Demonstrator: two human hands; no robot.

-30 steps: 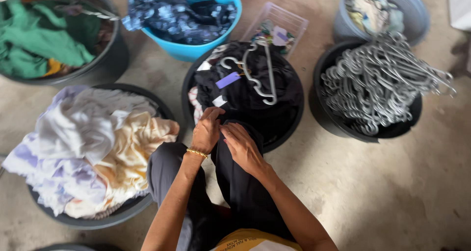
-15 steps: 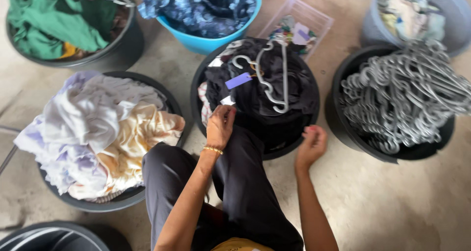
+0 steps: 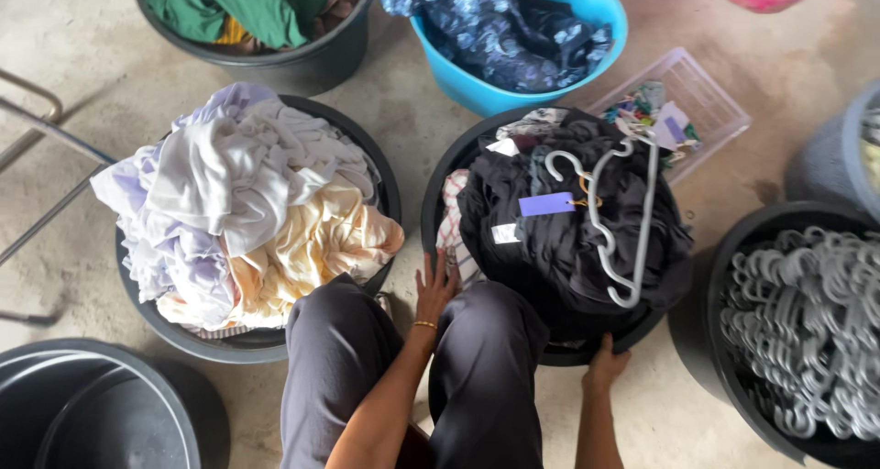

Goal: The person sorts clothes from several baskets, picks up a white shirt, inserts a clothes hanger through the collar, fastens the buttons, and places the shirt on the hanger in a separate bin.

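On the concrete floor [image 3: 82, 38], straight ahead of the person's knees, stands a black tub [image 3: 438, 187] piled with dark clothes [image 3: 568, 240]; a grey plastic hanger [image 3: 616, 214] and a purple tag [image 3: 546, 204] lie on top. The left hand [image 3: 434, 290] rests on the tub's near-left rim with fingers spread flat, clamped on nothing. The right hand [image 3: 605, 363] grips the near-right rim from below, fingers curled under the edge (the thumb side cannot be made out). The two hands sit well apart, one on each side of the right knee.

Room around the tub is tight. To its left, nearly touching, is another black tub [image 3: 390, 180] heaped with white, lilac and cream laundry [image 3: 238, 203]. Just behind stands a blue basin [image 3: 600, 15] of patterned dark cloth, and a clear crate [image 3: 706, 98] sits at the rear right. On the right, a black tub of grey hangers [image 3: 807, 331] stands close by, with only a narrow strip of floor between. An empty dark tub [image 3: 92, 409] fills the near-left corner
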